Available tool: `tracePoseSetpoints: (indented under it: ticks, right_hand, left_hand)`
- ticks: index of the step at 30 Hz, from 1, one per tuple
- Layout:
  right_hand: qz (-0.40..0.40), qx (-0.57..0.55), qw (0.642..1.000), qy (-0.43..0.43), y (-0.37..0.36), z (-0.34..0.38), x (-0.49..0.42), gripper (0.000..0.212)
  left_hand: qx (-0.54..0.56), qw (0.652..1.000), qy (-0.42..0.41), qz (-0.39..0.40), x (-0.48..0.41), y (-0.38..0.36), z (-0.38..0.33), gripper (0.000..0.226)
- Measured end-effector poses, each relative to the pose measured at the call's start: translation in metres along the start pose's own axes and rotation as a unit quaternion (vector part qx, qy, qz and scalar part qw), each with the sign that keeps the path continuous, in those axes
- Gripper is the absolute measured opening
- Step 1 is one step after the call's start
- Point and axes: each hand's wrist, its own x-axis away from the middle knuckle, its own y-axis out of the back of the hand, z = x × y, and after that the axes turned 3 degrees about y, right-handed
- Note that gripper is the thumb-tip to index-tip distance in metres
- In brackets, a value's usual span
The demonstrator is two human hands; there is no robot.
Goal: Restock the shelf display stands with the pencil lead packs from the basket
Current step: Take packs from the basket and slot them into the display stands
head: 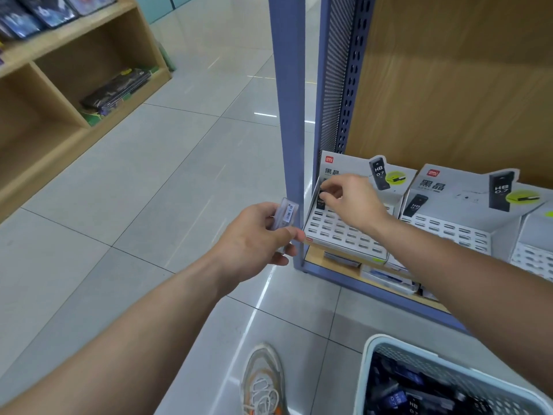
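Two grey cardboard display stands [344,232] side by side on blue-edged wooden shelf [359,287]; pale plastic basket [367,369] on floor [149,181] before it.

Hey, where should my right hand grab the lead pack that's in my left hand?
Pinch the lead pack by its free upper end, coming from above. It stands roughly upright and the left hand grips its lower half, so only the top is exposed.

White slotted cardboard display stand [344,233], black pencil lead pack [322,195] pinched by right hand [351,200] at its back row, clear barcoded packs [286,216] gripped by left hand [256,239] left of it, pale-blue perforated plastic basket [367,366] below it.
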Motion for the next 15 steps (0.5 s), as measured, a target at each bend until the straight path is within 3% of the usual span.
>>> tracePoseSetpoints:
  ticks: [6,15]
  right_hand:
    - [0.119,-0.260,0.958,-0.024,0.080,0.057,0.055,0.014]
    - [0.134,-0.252,0.957,-0.044,0.112,0.050,0.107,0.016]
  left_hand:
    - [0.016,0.998,-0.006,0.062,0.005,-0.020,-0.014,0.013]
    - [-0.032,0.988,-0.034,0.150,0.011,-0.065,-0.023,0.014]
